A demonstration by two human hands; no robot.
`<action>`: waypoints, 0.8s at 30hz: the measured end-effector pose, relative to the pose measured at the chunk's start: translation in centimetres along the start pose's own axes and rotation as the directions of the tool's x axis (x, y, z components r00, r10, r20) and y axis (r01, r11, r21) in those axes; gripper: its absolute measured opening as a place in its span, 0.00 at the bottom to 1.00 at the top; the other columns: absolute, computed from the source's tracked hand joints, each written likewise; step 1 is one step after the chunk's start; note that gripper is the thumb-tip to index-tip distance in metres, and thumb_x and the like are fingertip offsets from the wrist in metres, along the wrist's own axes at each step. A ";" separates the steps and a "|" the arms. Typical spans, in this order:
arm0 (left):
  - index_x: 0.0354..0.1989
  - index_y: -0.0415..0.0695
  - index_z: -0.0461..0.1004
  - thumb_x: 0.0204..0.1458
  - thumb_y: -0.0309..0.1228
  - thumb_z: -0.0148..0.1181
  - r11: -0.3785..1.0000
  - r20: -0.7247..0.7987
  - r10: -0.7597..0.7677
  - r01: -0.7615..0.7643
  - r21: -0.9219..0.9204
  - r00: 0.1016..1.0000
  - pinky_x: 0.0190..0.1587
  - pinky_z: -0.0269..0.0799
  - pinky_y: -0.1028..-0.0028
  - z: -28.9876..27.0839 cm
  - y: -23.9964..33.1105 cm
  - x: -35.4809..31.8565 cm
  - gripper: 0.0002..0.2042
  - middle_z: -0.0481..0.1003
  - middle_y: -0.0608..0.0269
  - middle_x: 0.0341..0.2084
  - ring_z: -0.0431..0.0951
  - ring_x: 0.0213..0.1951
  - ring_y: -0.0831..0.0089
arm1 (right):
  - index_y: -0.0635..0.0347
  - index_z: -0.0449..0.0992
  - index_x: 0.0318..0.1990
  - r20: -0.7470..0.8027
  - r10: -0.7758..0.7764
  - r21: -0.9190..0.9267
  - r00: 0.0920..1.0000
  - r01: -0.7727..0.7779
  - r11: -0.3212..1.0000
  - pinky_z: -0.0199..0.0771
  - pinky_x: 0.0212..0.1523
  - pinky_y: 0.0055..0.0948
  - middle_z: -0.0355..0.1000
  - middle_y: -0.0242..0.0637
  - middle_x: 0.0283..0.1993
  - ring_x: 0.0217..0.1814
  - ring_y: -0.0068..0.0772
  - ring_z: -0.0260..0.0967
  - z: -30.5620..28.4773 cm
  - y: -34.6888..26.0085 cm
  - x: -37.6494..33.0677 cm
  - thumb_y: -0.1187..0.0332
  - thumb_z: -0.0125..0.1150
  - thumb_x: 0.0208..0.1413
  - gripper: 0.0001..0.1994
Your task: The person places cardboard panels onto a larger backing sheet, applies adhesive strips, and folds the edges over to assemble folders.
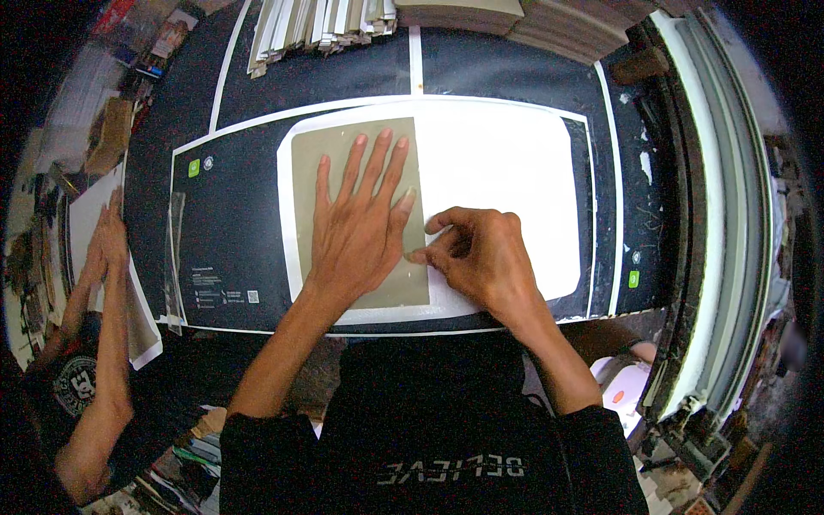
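Observation:
A grey-brown board [360,287] lies flat on the left part of a large white sheet [506,163] with cut-off corners. Pressed on the board is my left hand [356,219], flat with its fingers spread and its thumb near the board's right edge. My right hand [485,253] is beside that edge, over the white sheet. Its fingers curl in toward the palm, and the thumb tip reaches the board's edge while the index fingertip stays a little apart from it. Whatever the curled fingers hold, if anything, is hidden.
Under the sheet is a dark table covering [227,223] with white border lines. Bundled strips [322,26] and stacked brown boards [463,13] sit at the back. A long pale machine part [699,215] runs along the right. At left, a co-worker's hands [107,236] rest on another sheet.

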State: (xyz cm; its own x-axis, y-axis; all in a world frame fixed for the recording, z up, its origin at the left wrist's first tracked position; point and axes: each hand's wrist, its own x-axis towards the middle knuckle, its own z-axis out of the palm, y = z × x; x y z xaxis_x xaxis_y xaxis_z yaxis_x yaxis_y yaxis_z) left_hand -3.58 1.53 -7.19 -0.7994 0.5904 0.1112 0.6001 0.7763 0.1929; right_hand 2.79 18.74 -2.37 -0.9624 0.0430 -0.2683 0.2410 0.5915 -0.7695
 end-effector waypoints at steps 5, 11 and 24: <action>0.77 0.46 0.49 0.68 0.41 0.42 0.999 0.032 -0.006 0.004 0.046 0.999 0.75 0.32 0.42 -0.1 0.5 -0.2 0.30 0.49 0.54 0.76 0.45 0.77 0.54 | 0.72 0.82 0.42 0.020 0.002 0.007 1.000 -0.002 1.000 0.78 0.31 0.27 0.81 0.45 0.27 0.27 0.26 0.78 -0.3 -0.1 -0.6 0.76 0.75 0.48 0.13; 0.77 0.45 0.49 0.68 0.42 0.43 1.000 0.006 -0.005 0.005 -0.002 1.000 0.75 0.31 0.43 -0.4 0.2 -0.6 0.31 0.48 0.55 0.77 0.45 0.77 0.54 | 0.66 0.83 0.44 -0.259 -0.239 -0.023 0.936 0.241 0.970 0.81 0.47 0.43 0.81 0.55 0.42 0.45 0.53 0.81 -2.8 -0.9 3.3 0.69 0.74 0.50 0.15; 0.77 0.44 0.48 0.70 0.49 0.34 0.999 -0.012 -0.013 0.012 -0.046 1.000 0.76 0.30 0.44 -0.3 -0.3 -2.1 0.32 0.46 0.50 0.77 0.43 0.77 0.51 | 0.58 0.74 0.58 -0.108 -0.578 -0.750 0.809 0.315 0.582 0.79 0.48 0.50 0.78 0.58 0.45 0.49 0.60 0.78 -12.0 -2.3 18.5 0.75 0.56 0.60 0.18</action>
State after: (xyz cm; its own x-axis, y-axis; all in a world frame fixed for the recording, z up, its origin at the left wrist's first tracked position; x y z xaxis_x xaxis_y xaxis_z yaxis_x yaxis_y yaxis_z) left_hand -2.09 0.00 -7.24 -0.8072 0.5778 0.1203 0.5885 0.7724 0.2389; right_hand -17.04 27.83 1.38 -0.9313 -0.2201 0.2902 -0.2576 0.9613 -0.0978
